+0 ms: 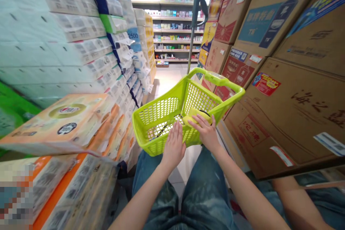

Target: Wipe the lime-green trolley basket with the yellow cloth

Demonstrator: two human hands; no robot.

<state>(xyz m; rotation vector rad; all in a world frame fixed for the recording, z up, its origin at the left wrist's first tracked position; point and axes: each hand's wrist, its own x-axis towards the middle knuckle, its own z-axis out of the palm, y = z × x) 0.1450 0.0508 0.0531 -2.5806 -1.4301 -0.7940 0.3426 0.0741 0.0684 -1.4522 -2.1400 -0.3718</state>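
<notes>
A lime-green shopping basket with a lattice of holes stands tilted in front of my knees, its handle on the far right side. My left hand lies with straight fingers over the basket's near rim and holds nothing. At the same rim, further right, my right hand has its fingers over a soft yellow cloth, pressing it against the basket. A dark strip shows at the cloth's edge. The fingers partly hide the cloth, and my right thumb is not clearly seen.
Wrapped tissue packs and an orange pack are stacked on the left. Cardboard cartons rise close on the right. A metal pole stands behind the basket; stocked shelves line the aisle's far end.
</notes>
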